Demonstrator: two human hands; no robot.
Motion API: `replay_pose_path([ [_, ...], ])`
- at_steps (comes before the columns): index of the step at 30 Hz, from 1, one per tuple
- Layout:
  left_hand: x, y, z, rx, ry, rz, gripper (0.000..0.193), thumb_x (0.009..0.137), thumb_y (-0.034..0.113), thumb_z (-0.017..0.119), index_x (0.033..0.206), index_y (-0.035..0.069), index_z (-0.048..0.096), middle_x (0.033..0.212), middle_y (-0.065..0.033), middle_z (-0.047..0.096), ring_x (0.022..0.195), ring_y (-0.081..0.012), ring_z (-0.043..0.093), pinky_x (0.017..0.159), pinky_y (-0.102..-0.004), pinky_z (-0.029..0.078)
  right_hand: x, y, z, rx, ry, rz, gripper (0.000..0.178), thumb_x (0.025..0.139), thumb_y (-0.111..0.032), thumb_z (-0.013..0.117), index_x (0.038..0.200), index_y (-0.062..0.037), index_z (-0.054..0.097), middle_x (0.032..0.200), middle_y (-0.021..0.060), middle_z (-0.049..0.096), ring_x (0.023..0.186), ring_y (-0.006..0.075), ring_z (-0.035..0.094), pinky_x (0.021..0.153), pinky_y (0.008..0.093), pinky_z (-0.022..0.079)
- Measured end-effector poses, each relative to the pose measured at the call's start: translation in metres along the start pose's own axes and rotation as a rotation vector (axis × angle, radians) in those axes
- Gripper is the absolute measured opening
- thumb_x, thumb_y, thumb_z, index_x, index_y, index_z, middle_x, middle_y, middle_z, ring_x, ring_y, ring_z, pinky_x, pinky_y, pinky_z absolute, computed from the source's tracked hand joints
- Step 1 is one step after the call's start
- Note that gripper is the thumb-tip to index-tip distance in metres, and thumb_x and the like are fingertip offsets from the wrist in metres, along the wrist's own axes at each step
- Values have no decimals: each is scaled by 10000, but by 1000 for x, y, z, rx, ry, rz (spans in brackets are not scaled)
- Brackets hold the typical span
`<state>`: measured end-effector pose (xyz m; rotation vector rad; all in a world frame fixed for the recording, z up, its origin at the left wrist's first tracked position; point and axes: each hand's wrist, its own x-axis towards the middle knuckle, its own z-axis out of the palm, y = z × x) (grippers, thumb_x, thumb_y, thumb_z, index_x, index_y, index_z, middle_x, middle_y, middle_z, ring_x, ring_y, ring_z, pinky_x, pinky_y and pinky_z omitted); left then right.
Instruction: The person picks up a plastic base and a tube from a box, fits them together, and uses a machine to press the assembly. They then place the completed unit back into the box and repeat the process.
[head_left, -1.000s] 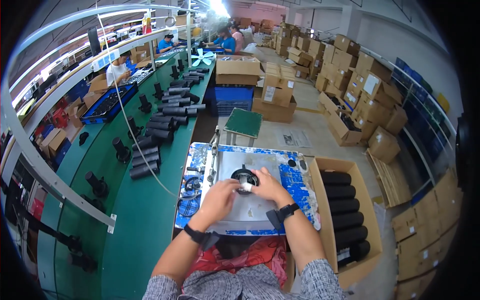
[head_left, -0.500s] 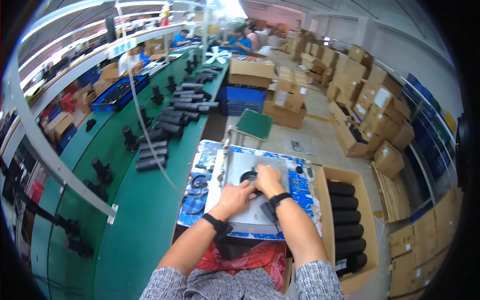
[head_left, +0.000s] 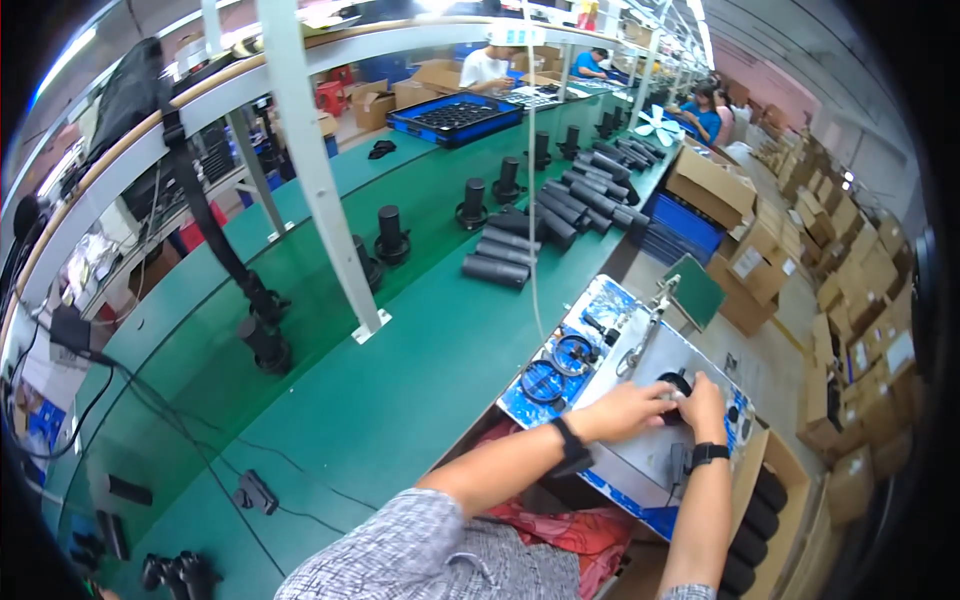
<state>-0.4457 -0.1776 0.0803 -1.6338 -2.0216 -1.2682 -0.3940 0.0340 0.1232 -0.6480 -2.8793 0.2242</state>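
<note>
My left hand (head_left: pixel 628 411) reaches in from the left with its fingertips closed on a round black ring-shaped part (head_left: pixel 677 383). Curled around the far right side of the same part is my right hand (head_left: pixel 704 404). Both hands work over a grey metal plate (head_left: pixel 622 462) on a worn blue-and-white board (head_left: pixel 520 402). Fingers cover much of the part, so its full shape is hidden. A metal toggle clamp (head_left: pixel 640 343) is fixed at the plate's left side. Beside my right wrist sits a small black block (head_left: pixel 680 460) with a thin cable.
A long green bench (head_left: pixel 400 400) runs along the left, bearing rows of black tubes (head_left: pixel 495 257) and upright black parts (head_left: pixel 393 238). An open carton (head_left: pixel 775 540) of black cylinders stands right. A white post (head_left: pixel 330 190) rises from the bench. Several people sit farther off.
The view has swung left and tilted, so the bench fills more of it and the work board sits farther right. Both hands remain at the black part, with slightly shifted fingers.
</note>
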Motion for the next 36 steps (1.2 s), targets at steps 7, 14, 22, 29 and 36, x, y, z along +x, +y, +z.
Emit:
replay_pose_path([
  [7, -100, -115, -180, 471, 572, -336, 375, 711, -73, 584, 1052, 72, 645, 1082, -137, 661, 1006, -356, 611, 862, -468, 469, -138, 47, 35, 1052, 383, 75, 232, 908, -22, 752, 1036, -36, 559, 951, 35, 586, 808, 135, 569, 741, 260, 496],
  [14, -138, -304, -227, 819, 61, -400, 547, 787, -20, 654, 1313, 123, 614, 1255, -97, 594, 1229, -348, 556, 1038, -500, 448, -152, 9, 17, 981, 160, 216, 281, 872, 21, 763, 1078, -61, 589, 878, -28, 568, 763, 38, 527, 685, 190, 447],
  [22, -129, -306, -216, 923, -249, -902, 599, 786, 130, 826, 1343, 142, 606, 1318, -104, 587, 1255, -360, 575, 1050, -519, 483, -153, 13, 20, 840, 185, 168, 234, 853, 5, 776, 1012, -51, 614, 810, -50, 577, 682, 29, 510, 617, 190, 430],
  [29, -148, -112, -260, 460, -44, -648, 682, 634, 216, 962, 1230, 55, 673, 1122, -144, 655, 1081, -378, 652, 938, -461, 540, -159, 18, 14, 932, 187, 192, 299, 829, -65, 853, 1032, -43, 635, 831, -42, 611, 696, 23, 528, 599, 203, 433],
  [36, -62, 105, -235, 234, -68, -171, 740, 631, 190, 967, 1307, 110, 676, 1172, -105, 679, 1024, -356, 658, 958, -492, 498, -154, -104, -73, 787, -111, -504, 796, 828, -361, 872, 1477, -61, 522, 1302, 184, 654, 1222, 324, 669, 984, 418, 562],
])
